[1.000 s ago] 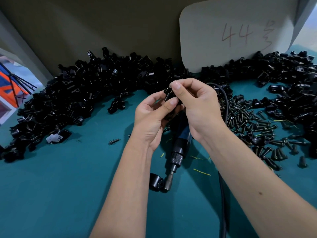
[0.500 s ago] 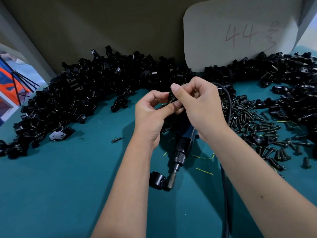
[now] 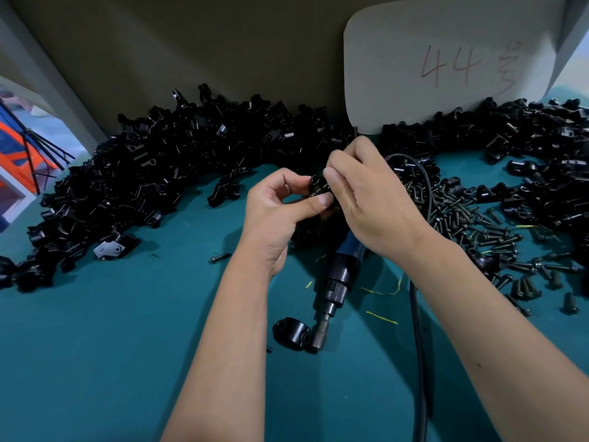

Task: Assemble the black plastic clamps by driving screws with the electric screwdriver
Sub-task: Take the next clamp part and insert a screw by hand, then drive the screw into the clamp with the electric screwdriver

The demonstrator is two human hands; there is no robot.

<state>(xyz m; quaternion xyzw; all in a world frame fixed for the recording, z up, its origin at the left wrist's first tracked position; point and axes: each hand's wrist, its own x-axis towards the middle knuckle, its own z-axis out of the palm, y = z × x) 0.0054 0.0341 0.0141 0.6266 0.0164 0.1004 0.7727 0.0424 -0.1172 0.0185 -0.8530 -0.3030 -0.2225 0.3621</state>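
Note:
A small black clamp piece [image 3: 317,186] is pinched between my left hand [image 3: 277,215] and my right hand [image 3: 369,199], held above the green table. Whether a screw sits in it is hidden by my fingers. The electric screwdriver [image 3: 342,275] lies on the table under my hands, bit pointing toward me, its tip beside a black clamp half [image 3: 291,331]. A pile of black screws [image 3: 484,231] lies to the right.
A large heap of black clamp parts [image 3: 159,173] curves along the back wall from left to right. The screwdriver cable [image 3: 419,314] runs down past my right forearm. A loose screw [image 3: 220,258] lies left of my left wrist. A card marked 44 [image 3: 446,65] leans at the back.
My hands stay together on the clamp piece, fingers shifting slightly around it. The screwdriver and clamp half on the table have not moved.

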